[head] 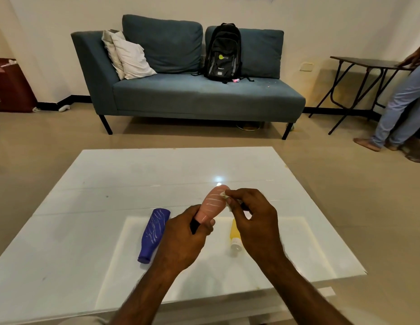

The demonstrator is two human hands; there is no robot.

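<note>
A pink bottle (212, 204) streaked with white lines is held above a white table (110, 184), its neck gripped in the left hand (185, 235), apparently to steady it. The right hand (253, 214) pinches a small white scrap (224, 193) against its rounded end, seemingly to wipe it. A blue bottle (152, 233) and a yellow bottle (234, 233) lie alongside, within reach.
</note>
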